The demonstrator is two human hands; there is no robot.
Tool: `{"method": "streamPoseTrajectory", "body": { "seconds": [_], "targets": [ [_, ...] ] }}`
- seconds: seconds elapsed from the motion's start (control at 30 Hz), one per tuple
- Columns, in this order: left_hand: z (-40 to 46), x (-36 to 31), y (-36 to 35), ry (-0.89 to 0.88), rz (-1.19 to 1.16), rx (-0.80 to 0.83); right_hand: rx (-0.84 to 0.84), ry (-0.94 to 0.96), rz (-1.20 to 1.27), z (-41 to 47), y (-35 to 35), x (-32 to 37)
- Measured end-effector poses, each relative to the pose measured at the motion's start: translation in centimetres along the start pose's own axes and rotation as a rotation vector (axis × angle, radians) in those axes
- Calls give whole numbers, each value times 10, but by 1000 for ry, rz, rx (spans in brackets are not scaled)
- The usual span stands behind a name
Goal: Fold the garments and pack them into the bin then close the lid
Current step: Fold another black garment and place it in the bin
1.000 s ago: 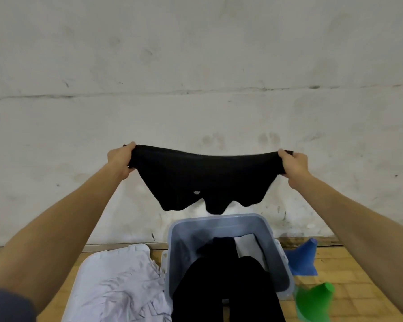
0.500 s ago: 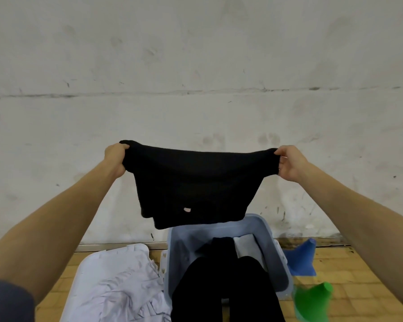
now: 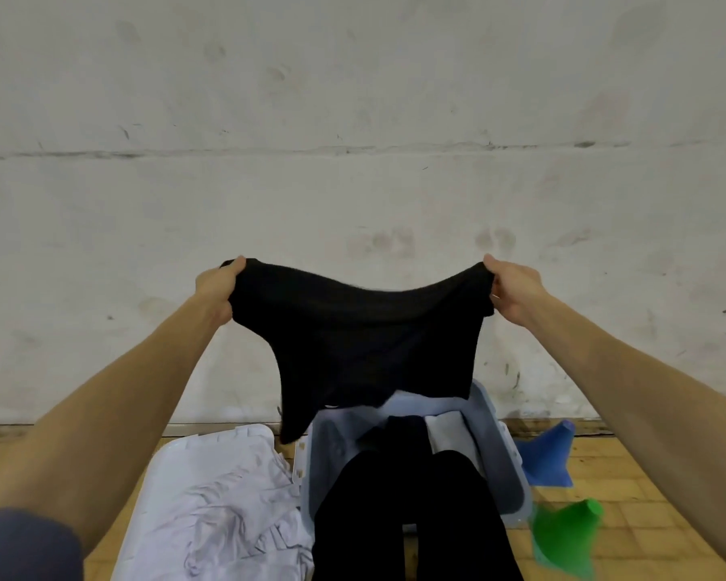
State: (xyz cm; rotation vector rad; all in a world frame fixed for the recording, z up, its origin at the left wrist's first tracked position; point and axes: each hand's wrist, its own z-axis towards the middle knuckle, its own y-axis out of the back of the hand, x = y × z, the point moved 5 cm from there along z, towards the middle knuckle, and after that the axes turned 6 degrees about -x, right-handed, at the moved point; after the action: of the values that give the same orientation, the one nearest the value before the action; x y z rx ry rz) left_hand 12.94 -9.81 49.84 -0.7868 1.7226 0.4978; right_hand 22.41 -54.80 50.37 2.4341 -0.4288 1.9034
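Note:
I hold a black garment (image 3: 365, 341) stretched in the air in front of the wall, above the bin. My left hand (image 3: 219, 287) grips its left top corner and my right hand (image 3: 514, 289) grips its right top corner. The cloth sags in the middle and hangs down over the far rim of the blue-grey bin (image 3: 508, 463) on the floor. Inside the bin lie a folded white piece (image 3: 449, 434) and dark clothes (image 3: 403, 438). My black trouser legs (image 3: 411, 517) cover the bin's near side.
A white lid (image 3: 172, 454) lies on the floor left of the bin with a crumpled white garment (image 3: 227, 509) on it. A blue garment (image 3: 550, 454) and a green one (image 3: 566, 534) lie right of the bin. The wall stands close behind, on a wooden floor.
The black garment has swung and hangs longer, its lower edge now reaching the bin's far rim. Both hands stay at about the same height, still holding its corners.

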Motion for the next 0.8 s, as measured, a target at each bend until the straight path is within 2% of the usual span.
{"method": "streamPoseTrajectory", "body": {
  "seconds": [0.1, 0.17, 0.4, 0.63, 0.8],
  "targets": [
    [-2, -18, 7, -117, -6, -73, -36, 108, -57, 3, 0, 4],
    [1, -27, 17, -134, -80, -99, -61, 173, -127, 4, 0, 8],
    [7, -37, 29, -177, -191, -9, -180, 285, -209, 11, -5, 27],
    [8, -37, 35, -201, -263, 12, -176, 416, -170, 9, -11, 41],
    [6, -36, 33, -301, -116, 63, -131, 480, -207, 7, -16, 38]
  ]
}}
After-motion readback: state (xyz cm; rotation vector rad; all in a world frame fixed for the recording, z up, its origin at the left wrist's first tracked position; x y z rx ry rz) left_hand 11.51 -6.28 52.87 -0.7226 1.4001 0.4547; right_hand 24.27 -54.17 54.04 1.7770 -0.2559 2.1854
